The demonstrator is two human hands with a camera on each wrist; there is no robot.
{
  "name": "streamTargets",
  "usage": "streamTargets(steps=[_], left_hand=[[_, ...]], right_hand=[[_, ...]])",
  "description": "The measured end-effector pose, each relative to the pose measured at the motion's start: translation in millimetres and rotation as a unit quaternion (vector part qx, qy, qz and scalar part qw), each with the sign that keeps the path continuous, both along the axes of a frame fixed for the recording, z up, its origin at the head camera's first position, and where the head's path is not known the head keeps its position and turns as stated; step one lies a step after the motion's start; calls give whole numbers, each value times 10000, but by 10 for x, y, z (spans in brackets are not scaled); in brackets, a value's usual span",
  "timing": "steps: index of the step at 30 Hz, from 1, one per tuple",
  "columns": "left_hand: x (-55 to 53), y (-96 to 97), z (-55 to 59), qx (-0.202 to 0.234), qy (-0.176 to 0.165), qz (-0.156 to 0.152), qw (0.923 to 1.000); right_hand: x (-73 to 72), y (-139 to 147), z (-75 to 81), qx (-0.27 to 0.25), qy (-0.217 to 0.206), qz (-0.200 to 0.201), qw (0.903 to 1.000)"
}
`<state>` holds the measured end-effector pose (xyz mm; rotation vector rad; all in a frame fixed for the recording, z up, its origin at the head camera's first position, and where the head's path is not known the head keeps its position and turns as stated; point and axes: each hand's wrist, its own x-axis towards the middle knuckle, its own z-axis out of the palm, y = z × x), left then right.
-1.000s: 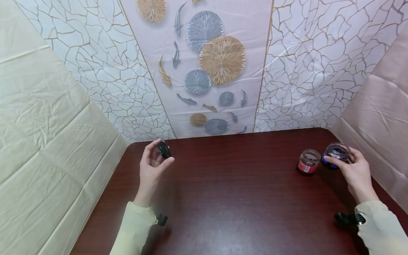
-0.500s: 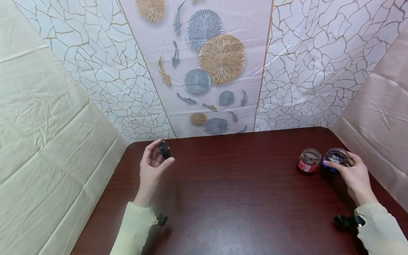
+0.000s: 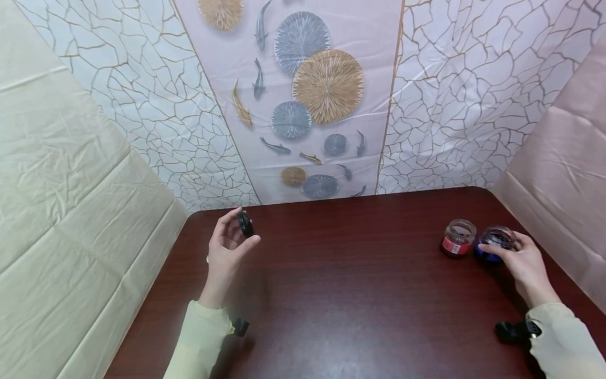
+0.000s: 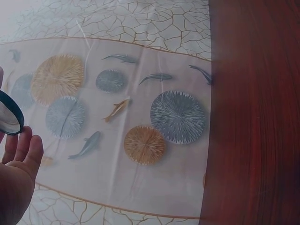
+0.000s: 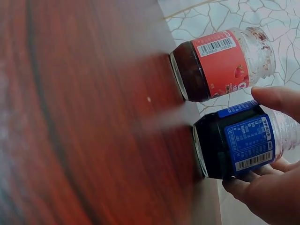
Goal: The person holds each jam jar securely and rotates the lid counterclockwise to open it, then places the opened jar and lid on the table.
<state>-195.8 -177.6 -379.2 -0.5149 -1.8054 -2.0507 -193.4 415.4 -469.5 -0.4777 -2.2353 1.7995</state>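
Observation:
My left hand [image 3: 227,258] pinches a dark round jar lid [image 3: 245,224] between thumb and fingers, held up over the left of the table. In the left wrist view the lid's pale inner side [image 4: 8,119] shows at the left edge. At the far right, my right hand [image 3: 527,266] grips a lidless glass jar with a blue label [image 5: 251,140], thumb on one side and fingers on the other. Its dark contents fill the lower part, and its base is at the tabletop. Close beside it stands an open jar with a red label [image 5: 220,65], dark jam inside and smears near its mouth.
The dark red wooden table [image 3: 350,284] spans the space between the hands. A patterned cloth [image 3: 326,152] hangs behind its back edge. Plain cloth walls [image 3: 94,226] rise along the left and right sides. Each wrist wears a black camera [image 3: 240,327].
My right hand has lowered the blue-labelled jar toward the table beside the red-labelled one. The left hand with the lid has hardly moved.

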Motion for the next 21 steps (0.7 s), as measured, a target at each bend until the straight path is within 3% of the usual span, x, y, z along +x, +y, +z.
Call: streamTargets(steps=[8,14,21], left_hand=[[-8,14,-19,20,15,-37,10000],[-6,-5,-8,-169,-66,31,9998],[-41,-60,2,-609,-206,334,9974]], right_hand=[[3,2,16,86,-16,244,9997],[10,21,29,467,-168,279,9984],[11,47,20,457,-278,251,9983]])
